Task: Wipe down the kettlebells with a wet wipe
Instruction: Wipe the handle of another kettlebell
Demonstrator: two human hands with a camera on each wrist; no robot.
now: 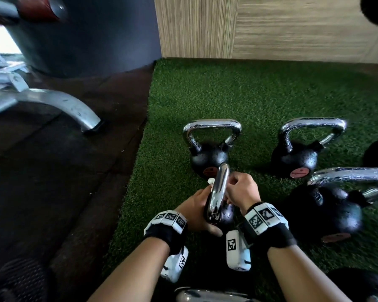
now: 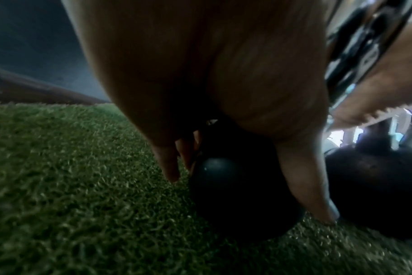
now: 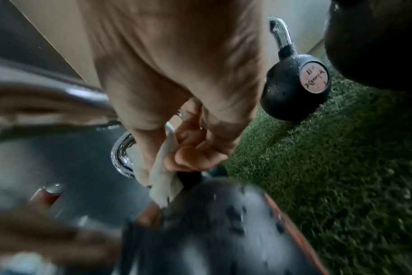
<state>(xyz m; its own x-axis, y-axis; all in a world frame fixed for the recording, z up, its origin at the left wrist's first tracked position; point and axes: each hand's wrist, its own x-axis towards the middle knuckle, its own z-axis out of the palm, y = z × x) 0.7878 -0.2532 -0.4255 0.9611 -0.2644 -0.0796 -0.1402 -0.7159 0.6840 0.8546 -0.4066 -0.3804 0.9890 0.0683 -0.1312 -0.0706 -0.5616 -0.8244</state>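
A small black kettlebell [image 1: 226, 214] with a chrome handle [image 1: 219, 192] stands on the green turf [image 1: 249, 101] between my hands, its handle edge-on to me. My left hand [image 1: 196, 211] grips it low down. In the left wrist view the left hand [image 2: 252, 199] has fingers [image 2: 167, 163] and thumb straddling the black ball [image 2: 223, 186]. My right hand [image 1: 234, 188] pinches a white wet wipe [image 1: 211, 181] against the handle. In the right wrist view the right hand [image 3: 167, 163] curls its fingers round the wipe [image 3: 162, 180] beside the chrome bar [image 3: 120, 154].
Other wet kettlebells stand on the turf: one straight ahead [image 1: 210, 158], one at the right [image 1: 297, 159], a large one [image 1: 327, 210] close by my right wrist. A bench's metal foot [image 1: 74, 107] rests on the dark rubber floor at the left. A wooden wall [image 1: 271, 27] closes the back.
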